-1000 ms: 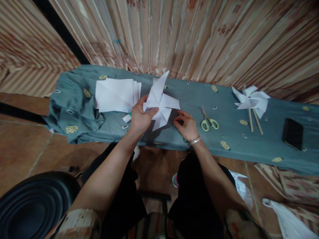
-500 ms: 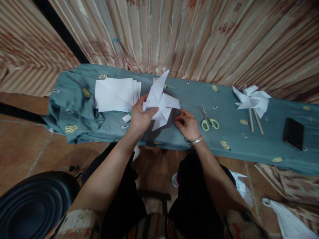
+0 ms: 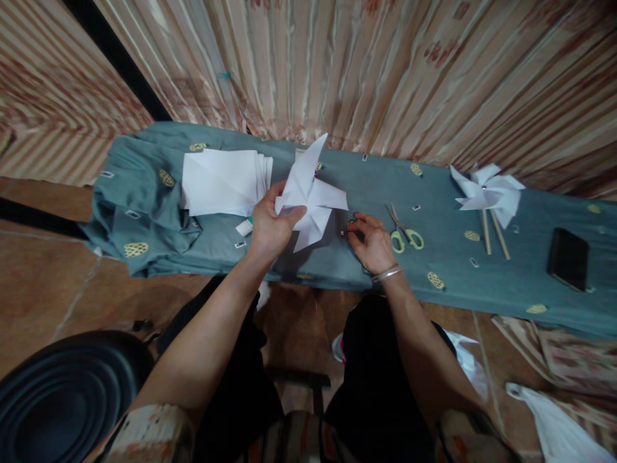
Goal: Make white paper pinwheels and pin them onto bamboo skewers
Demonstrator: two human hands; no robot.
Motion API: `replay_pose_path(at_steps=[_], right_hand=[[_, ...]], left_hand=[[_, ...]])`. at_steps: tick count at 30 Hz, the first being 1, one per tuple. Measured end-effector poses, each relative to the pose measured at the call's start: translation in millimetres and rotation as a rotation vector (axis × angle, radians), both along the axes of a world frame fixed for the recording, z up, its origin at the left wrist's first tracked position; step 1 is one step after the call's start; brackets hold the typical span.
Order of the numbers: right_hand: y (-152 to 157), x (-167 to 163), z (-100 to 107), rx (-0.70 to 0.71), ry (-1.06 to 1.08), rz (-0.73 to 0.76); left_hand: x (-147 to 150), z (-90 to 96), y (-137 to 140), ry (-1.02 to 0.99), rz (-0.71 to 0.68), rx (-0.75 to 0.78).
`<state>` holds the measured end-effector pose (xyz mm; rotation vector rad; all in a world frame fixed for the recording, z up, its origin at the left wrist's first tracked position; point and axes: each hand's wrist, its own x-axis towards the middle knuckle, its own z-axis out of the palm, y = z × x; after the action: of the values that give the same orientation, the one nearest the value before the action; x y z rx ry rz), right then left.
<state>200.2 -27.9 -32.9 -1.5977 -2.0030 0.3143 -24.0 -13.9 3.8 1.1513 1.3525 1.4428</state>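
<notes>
My left hand (image 3: pixel 274 220) is closed on a white paper pinwheel head (image 3: pixel 313 204), with the thumb across its left blade and the fingers behind. My right hand (image 3: pixel 372 243) is to the right, low over the cloth and apart from the paper, its fingers curled together. A tiny shiny thing (image 3: pixel 342 233) shows at its fingertips, too small to name. Close by on the right lie scissors (image 3: pixel 405 236) with light green handles, blades pointing away. A stack of white paper sheets (image 3: pixel 222 182) lies left of the pinwheel head.
Patterned green cloth (image 3: pixel 424 199) covers the long narrow table. Farther right are finished pinwheels (image 3: pixel 488 188) on wooden sticks (image 3: pixel 500 235) and a black phone (image 3: pixel 567 258). A small white and green object (image 3: pixel 245 226) sits beside my left wrist. A pleated curtain (image 3: pixel 308 71) hangs behind; a black stool (image 3: pixel 72 399) stands lower left.
My right hand has moved slightly right, away from the paper blade and nearer the scissors. A tiny shiny thing now shows at its fingertips. My left hand and the pinwheel head stay nearly still.
</notes>
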Motion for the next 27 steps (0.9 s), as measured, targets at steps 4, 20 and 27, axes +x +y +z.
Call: replay_pose_path(at_steps=[4,20,27], right_hand=[[-2.7,-4.3,5.2,-0.001,0.025,-0.01],[-9.4,-17.3,1.5,-0.006,-0.134,0.121],[-9.6,-16.7,1.8,0.011,-0.001,0.076]], left_hand=[[1.1,1.6,-0.2,-0.015,-0.004,-0.003],[5.8,-3.8,2.8,-0.013,-0.011,0.02],[9.9,0.1,0.4,-0.059,-0.016,-0.034]])
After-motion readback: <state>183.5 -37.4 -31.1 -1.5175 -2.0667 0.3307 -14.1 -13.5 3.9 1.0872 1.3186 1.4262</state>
